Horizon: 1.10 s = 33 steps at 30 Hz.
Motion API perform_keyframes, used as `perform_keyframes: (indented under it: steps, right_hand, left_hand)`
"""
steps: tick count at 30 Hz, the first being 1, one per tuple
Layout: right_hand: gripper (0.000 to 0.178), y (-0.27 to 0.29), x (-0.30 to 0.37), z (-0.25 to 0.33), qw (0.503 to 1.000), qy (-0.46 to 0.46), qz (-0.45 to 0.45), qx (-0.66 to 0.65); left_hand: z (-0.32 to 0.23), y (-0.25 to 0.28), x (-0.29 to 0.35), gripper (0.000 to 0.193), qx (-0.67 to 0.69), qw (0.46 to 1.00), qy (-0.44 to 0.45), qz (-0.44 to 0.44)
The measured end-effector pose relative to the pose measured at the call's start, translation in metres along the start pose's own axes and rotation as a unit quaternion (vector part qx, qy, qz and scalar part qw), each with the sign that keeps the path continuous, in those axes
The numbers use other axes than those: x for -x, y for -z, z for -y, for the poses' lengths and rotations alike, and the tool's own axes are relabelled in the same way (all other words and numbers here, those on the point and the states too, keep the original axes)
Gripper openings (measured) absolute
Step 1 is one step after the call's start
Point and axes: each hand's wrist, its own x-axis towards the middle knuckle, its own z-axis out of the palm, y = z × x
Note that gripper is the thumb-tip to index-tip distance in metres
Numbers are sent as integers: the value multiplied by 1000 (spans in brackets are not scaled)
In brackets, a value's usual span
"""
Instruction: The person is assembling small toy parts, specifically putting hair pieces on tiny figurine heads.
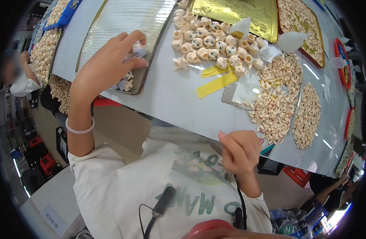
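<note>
My left hand (107,59) reaches over a tray (139,83) lined with ridged clear plastic, at the left of the table. Its thumb and index finger are apart. Small doll heads with grey-lilac tops (126,85) lie at the tray's near end, one of them just behind the spread fingers. My right hand (241,152) is closed, held low at the table's near edge; whether something small is inside cannot be made out. Ahead of it, a cluster of bare doll heads (209,41) with painted eyes stands on the white table, beside yellow tape strips (217,84).
Heaps of small beige pointed pieces (276,103) lie at the right. A gold tray (238,16) stands at the back, near a piece-filled tray (300,24) and white pointed cones (293,41). More beige pieces (47,55) are at far left. Other people sit at both sides.
</note>
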Motion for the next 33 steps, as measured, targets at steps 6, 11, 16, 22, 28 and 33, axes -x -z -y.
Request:
perform_keyframes:
  steps: [6,11,16,22,28,33]
  right_hand:
    - [33,19,1,2,994,-93,-25,-55]
    - [27,49,6,-13,991,-107,-81,15]
    - [16,92,5,-44,960,-203,-144,128]
    - [18,119,15,-80,914,-282,-68,283]
    - [11,120,18,-84,896,-377,-69,224]
    - [8,120,18,-88,908,-321,-95,252]
  left_hand:
    - [-2,-7,8,37,119,993,-23,-4]
    - [1,-14,15,29,181,983,21,-32]
    - [2,-17,15,22,168,984,30,-60]
    - [-1,-18,12,15,67,989,-62,-117]
    - [1,-27,11,10,42,974,-108,-193]
    - [15,-24,23,13,321,915,-110,-220]
